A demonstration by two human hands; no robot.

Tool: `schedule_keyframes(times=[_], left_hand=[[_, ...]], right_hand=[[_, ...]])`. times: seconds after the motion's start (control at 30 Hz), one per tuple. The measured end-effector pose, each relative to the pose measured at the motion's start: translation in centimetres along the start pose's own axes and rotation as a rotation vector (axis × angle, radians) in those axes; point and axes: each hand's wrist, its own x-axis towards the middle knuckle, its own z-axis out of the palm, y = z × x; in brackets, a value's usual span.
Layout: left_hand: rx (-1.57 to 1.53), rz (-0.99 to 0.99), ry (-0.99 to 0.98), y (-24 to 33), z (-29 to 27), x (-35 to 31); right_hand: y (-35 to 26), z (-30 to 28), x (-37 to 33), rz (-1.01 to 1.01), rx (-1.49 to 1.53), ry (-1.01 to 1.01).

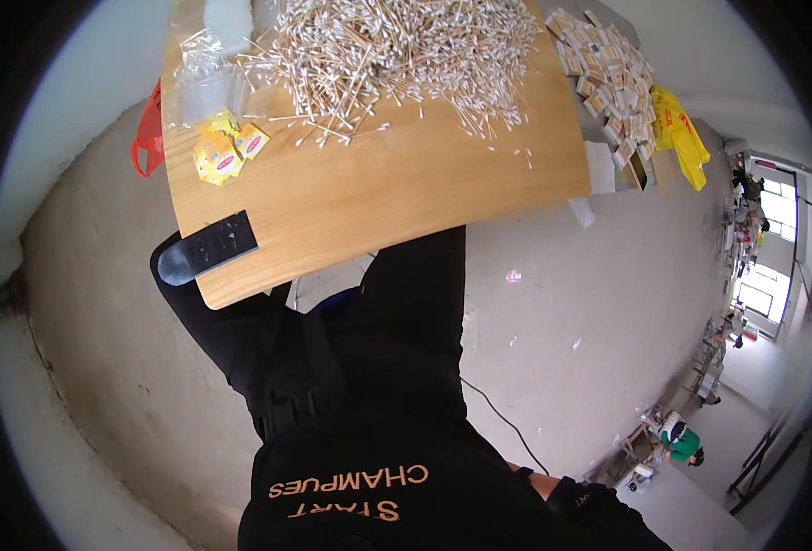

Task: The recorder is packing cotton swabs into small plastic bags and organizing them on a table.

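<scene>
Cotton swabs (406,55) lie in a loose heap on the far part of a wooden table (406,188). Nearest, the right wrist (542,483) shows beside the hip; whether that hand is open or closed I cannot tell, and the left hand is out of view. A black strip (227,241) overhangs the table's left edge; beyond it lie small yellow cards (219,158), then clear plastic bags (211,99). At the right, small white-and-tan boxes (612,78) are piled, perhaps filled already; many swabs look unpacked.
</scene>
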Motion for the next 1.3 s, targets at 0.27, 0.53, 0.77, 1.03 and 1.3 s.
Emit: schedule_keyframes(times=[0.27,0.53,0.77,1.03,1.3], left_hand=[[0.104,0.007,-0.045,4.9,-0.2,-0.6],[0.204,0.03,-0.017,9.7,-1.2,-0.1],[0.311,0.294,-0.098,15.1,0.1,5.3],[0.598,0.103,0.086,12.4,0.9,9.2],[0.439,0.391,0.039,8.6,0.0,7.4]], right_hand=[[-0.8,1.0,-0.7,0.14,-0.1,0.082],[-4.6,-3.3,2.3,-0.4,-0.368,0.321],[-16.2,-1.5,9.5,-0.556,-0.147,-0.145],[-17.7,4.5,17.1,-0.564,-0.47,-0.547],[-14.9,-2.1,14.7,-0.666,-0.349,-0.58]])
